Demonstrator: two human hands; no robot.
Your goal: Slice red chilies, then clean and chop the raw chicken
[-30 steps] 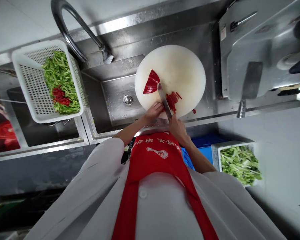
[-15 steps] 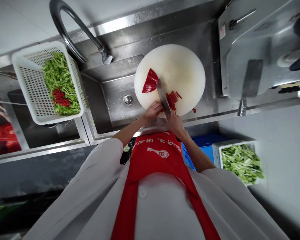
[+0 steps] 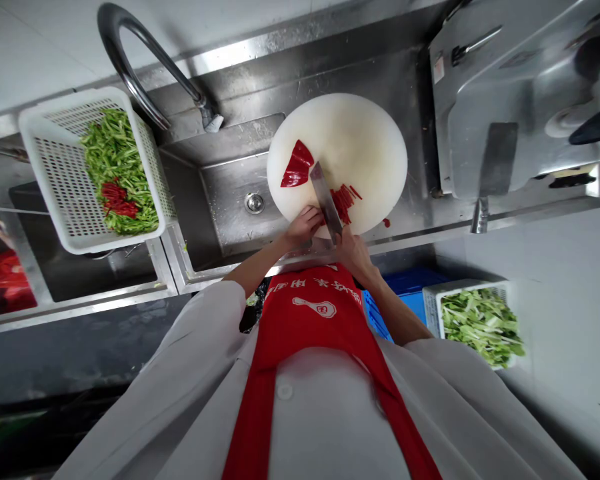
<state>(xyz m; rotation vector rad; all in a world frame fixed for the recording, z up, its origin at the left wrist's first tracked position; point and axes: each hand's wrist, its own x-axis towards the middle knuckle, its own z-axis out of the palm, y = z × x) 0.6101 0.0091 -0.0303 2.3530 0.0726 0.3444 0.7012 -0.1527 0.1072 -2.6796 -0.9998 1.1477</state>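
Note:
A round white cutting board (image 3: pixel 365 133) lies over the right side of the steel sink. My right hand (image 3: pixel 353 252) is closed around the handle of a cleaver (image 3: pixel 325 200), whose blade stands on edge over the board. Just left of the blade, the curled fingers of my left hand (image 3: pixel 304 225) press down on a piece of red pepper, mostly hidden under them. Thin red pepper strips (image 3: pixel 345 200) lie against the blade's right side. Higher up on the board's left rests a larger red pepper piece (image 3: pixel 298 165), touched by neither hand.
At left, a white plastic basket (image 3: pixel 60 193) holds green shreds and some red strips. A curved faucet (image 3: pixel 145 47) reaches over the sink basin (image 3: pixel 230 213). Another cleaver (image 3: pixel 499 157) lies at right. Below it stands a basket of leafy greens (image 3: pixel 480 323).
Both hands and the cleaver keep nearly the same place on the board. The whole view has shifted slightly; the pepper pieces lie as before.

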